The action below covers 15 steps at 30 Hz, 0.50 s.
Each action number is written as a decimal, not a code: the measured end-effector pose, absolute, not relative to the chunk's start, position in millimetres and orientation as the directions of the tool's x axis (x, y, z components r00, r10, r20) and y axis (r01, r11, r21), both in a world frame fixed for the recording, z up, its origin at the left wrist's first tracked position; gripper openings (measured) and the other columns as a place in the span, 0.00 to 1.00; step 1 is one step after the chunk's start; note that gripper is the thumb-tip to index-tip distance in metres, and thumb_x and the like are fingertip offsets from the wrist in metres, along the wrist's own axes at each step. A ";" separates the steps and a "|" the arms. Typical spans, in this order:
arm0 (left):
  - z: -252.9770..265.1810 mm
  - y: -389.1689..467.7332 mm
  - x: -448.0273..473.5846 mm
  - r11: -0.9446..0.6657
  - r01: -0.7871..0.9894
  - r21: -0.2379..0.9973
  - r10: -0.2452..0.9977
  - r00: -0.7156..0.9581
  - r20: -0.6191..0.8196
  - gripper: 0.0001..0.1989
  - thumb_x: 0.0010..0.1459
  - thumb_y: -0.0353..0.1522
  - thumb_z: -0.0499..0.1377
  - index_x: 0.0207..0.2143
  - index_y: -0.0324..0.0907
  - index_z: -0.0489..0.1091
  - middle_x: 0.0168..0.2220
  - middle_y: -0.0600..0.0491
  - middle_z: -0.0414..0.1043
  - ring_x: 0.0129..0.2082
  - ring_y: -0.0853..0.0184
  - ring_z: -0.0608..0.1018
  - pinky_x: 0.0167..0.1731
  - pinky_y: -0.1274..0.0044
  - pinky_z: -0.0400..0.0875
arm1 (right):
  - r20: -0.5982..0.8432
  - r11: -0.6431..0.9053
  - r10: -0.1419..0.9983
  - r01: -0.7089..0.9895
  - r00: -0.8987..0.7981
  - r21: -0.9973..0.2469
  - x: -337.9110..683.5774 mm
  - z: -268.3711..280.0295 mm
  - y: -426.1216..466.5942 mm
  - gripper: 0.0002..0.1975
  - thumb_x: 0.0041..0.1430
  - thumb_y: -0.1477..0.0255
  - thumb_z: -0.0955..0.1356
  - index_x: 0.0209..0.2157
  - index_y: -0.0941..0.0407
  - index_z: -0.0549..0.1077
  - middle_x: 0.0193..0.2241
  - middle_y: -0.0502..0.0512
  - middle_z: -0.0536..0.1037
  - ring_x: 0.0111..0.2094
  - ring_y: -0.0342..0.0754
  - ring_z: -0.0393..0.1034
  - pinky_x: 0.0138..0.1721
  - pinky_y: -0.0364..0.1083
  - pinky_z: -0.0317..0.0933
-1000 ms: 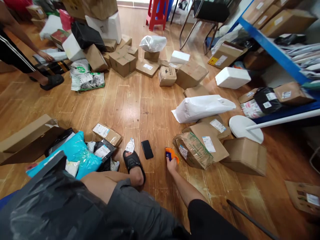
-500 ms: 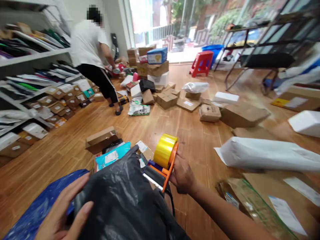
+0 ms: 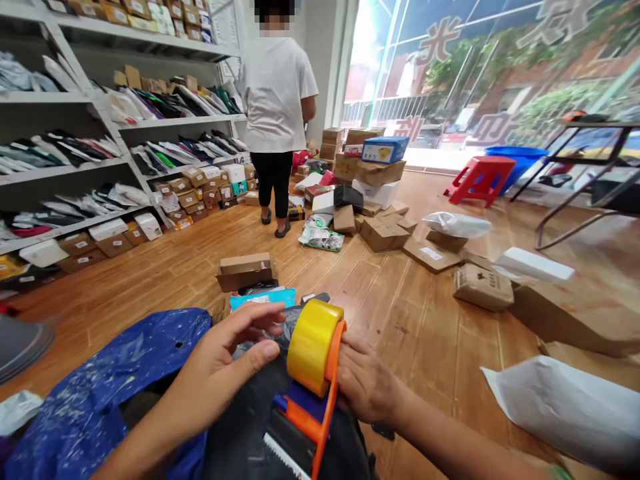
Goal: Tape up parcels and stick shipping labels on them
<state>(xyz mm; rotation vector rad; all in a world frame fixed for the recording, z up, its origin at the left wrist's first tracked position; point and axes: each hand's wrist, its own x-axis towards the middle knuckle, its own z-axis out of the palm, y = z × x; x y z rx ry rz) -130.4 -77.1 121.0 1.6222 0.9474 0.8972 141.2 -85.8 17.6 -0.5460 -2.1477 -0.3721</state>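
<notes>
My right hand [image 3: 367,380] grips an orange tape dispenser [image 3: 324,427] from its right side. A wide roll of yellow tape [image 3: 313,343] sits on it, and its toothed cutting edge faces down toward me. Below it lies a black plastic package [image 3: 235,430], partly covered by both hands and the dispenser. Just left of the tape roll is my left hand [image 3: 233,357], its fingers stretched out and the thumb apart, over the top of the package. Whether those fingertips touch the plastic is hard to tell.
Blue plastic sheeting [image 3: 115,373] lies at left. Beyond the package are a turquoise parcel [image 3: 267,298] and an open carton [image 3: 245,270]. Cartons [image 3: 383,232] cover the floor ahead and right, near a red stool [image 3: 483,179]. A person [image 3: 277,100] stands by the parcel shelves [image 3: 120,123].
My view has swung left. The tape dispenser has come over the black package, closer to my left hand, which has moved up along it. The other person has straightened from bending.
</notes>
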 end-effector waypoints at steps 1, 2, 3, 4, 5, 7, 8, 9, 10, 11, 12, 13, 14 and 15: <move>120.6 -78.2 -130.6 -0.144 0.126 0.982 0.897 0.436 0.075 0.22 0.67 0.44 0.68 0.61 0.56 0.78 0.55 0.49 0.81 0.54 0.54 0.81 0.55 0.68 0.74 | 0.804 0.869 0.241 0.490 -0.544 0.071 137.6 20.0 -86.8 0.16 0.78 0.75 0.57 0.46 0.56 0.75 0.37 0.59 0.87 0.43 0.55 0.83 0.59 0.55 0.70; 119.9 -79.2 -130.6 -0.113 0.102 0.988 0.894 0.445 0.057 0.22 0.66 0.44 0.70 0.61 0.55 0.79 0.53 0.49 0.82 0.52 0.54 0.82 0.54 0.68 0.75 | 0.796 0.877 0.233 0.475 -0.558 0.077 134.5 22.4 -87.5 0.16 0.78 0.76 0.57 0.45 0.57 0.75 0.37 0.59 0.87 0.44 0.54 0.83 0.60 0.54 0.69; 118.9 -80.1 -130.6 -0.094 0.081 0.992 0.896 0.442 0.049 0.23 0.64 0.44 0.71 0.60 0.54 0.79 0.50 0.49 0.83 0.50 0.55 0.82 0.52 0.68 0.75 | 0.790 0.883 0.223 0.462 -0.571 0.085 132.0 24.5 -87.8 0.17 0.78 0.77 0.56 0.45 0.58 0.76 0.38 0.60 0.87 0.45 0.54 0.83 0.62 0.54 0.68; 118.0 -80.7 -130.7 -0.084 0.067 0.994 0.901 0.430 0.047 0.22 0.63 0.44 0.72 0.58 0.53 0.81 0.48 0.50 0.83 0.47 0.57 0.82 0.50 0.69 0.76 | 0.783 0.888 0.214 0.451 -0.583 0.094 129.9 26.4 -87.8 0.18 0.78 0.78 0.56 0.44 0.58 0.76 0.39 0.60 0.87 0.45 0.53 0.83 0.63 0.53 0.67; 117.3 -81.3 -131.0 -0.084 0.059 0.995 0.909 0.414 0.052 0.22 0.62 0.43 0.73 0.57 0.53 0.82 0.45 0.50 0.83 0.44 0.58 0.82 0.48 0.70 0.76 | 0.779 0.892 0.205 0.441 -0.593 0.101 128.4 28.0 -87.6 0.19 0.78 0.79 0.55 0.44 0.59 0.76 0.39 0.61 0.87 0.46 0.53 0.82 0.64 0.53 0.66; 116.6 -82.5 -132.3 -0.105 0.062 0.993 0.922 0.381 0.073 0.21 0.60 0.43 0.74 0.54 0.51 0.83 0.41 0.51 0.82 0.41 0.59 0.81 0.45 0.70 0.76 | 0.766 0.899 0.189 0.422 -0.615 0.116 126.8 30.3 -86.6 0.20 0.78 0.80 0.54 0.44 0.59 0.77 0.39 0.61 0.86 0.47 0.52 0.82 0.66 0.52 0.65; 116.6 -83.1 -133.2 -0.119 0.071 0.990 0.927 0.366 0.085 0.20 0.60 0.42 0.74 0.53 0.50 0.84 0.40 0.51 0.82 0.40 0.60 0.81 0.44 0.71 0.76 | 0.758 0.902 0.182 0.413 -0.626 0.124 126.6 31.2 -85.9 0.20 0.78 0.80 0.54 0.44 0.59 0.77 0.39 0.61 0.86 0.48 0.52 0.82 0.67 0.52 0.65; 116.5 -83.8 -134.1 -0.134 0.081 0.988 0.930 0.355 0.097 0.19 0.60 0.42 0.74 0.53 0.50 0.84 0.40 0.50 0.82 0.40 0.60 0.81 0.44 0.71 0.76 | 0.750 0.905 0.176 0.406 -0.637 0.132 126.8 31.9 -85.2 0.20 0.78 0.80 0.55 0.44 0.59 0.77 0.40 0.62 0.86 0.49 0.52 0.82 0.67 0.52 0.65; 116.5 -84.4 -134.9 -0.146 0.093 0.985 0.932 0.347 0.106 0.19 0.60 0.42 0.74 0.52 0.49 0.85 0.40 0.50 0.82 0.40 0.60 0.81 0.44 0.71 0.76 | 0.743 0.907 0.171 0.398 -0.648 0.139 127.2 32.5 -84.4 0.20 0.77 0.80 0.55 0.45 0.59 0.77 0.40 0.62 0.86 0.49 0.52 0.81 0.67 0.53 0.66; 116.3 -84.9 -135.6 -0.154 0.104 0.983 0.934 0.340 0.110 0.18 0.59 0.41 0.74 0.52 0.49 0.85 0.41 0.50 0.82 0.40 0.60 0.81 0.43 0.72 0.76 | 0.732 0.908 0.169 0.393 -0.660 0.144 127.7 33.1 -83.7 0.20 0.77 0.80 0.55 0.45 0.60 0.78 0.40 0.62 0.87 0.50 0.53 0.81 0.66 0.53 0.66; 116.0 -85.4 -136.1 -0.155 0.115 0.981 0.937 0.333 0.109 0.18 0.59 0.41 0.74 0.51 0.48 0.85 0.41 0.49 0.83 0.40 0.60 0.81 0.43 0.72 0.76 | 0.723 0.909 0.167 0.389 -0.670 0.150 128.2 33.7 -83.0 0.20 0.77 0.80 0.55 0.45 0.60 0.78 0.41 0.63 0.87 0.50 0.53 0.81 0.65 0.54 0.67; 115.5 -85.7 -136.5 -0.151 0.124 0.981 0.939 0.327 0.104 0.17 0.59 0.41 0.74 0.50 0.48 0.85 0.41 0.49 0.83 0.40 0.60 0.81 0.43 0.72 0.76 | 0.718 0.908 0.164 0.389 -0.676 0.159 128.6 34.1 -82.4 0.20 0.77 0.80 0.55 0.45 0.60 0.78 0.42 0.63 0.87 0.49 0.53 0.81 0.64 0.54 0.68; 115.1 -85.9 -136.9 -0.146 0.130 0.981 0.942 0.322 0.097 0.17 0.60 0.41 0.74 0.50 0.47 0.85 0.41 0.49 0.83 0.40 0.60 0.81 0.43 0.72 0.76 | 0.715 0.905 0.161 0.390 -0.681 0.168 128.8 34.5 -81.9 0.20 0.77 0.80 0.55 0.45 0.60 0.78 0.42 0.63 0.87 0.49 0.53 0.81 0.64 0.54 0.69; 114.6 -85.9 -137.2 -0.140 0.136 0.981 0.944 0.318 0.091 0.16 0.60 0.40 0.74 0.49 0.47 0.85 0.41 0.49 0.83 0.40 0.60 0.81 0.43 0.73 0.76 | 0.714 0.902 0.156 0.394 -0.682 0.179 128.9 34.7 -81.5 0.20 0.77 0.80 0.55 0.44 0.61 0.78 0.42 0.63 0.87 0.48 0.53 0.82 0.63 0.54 0.69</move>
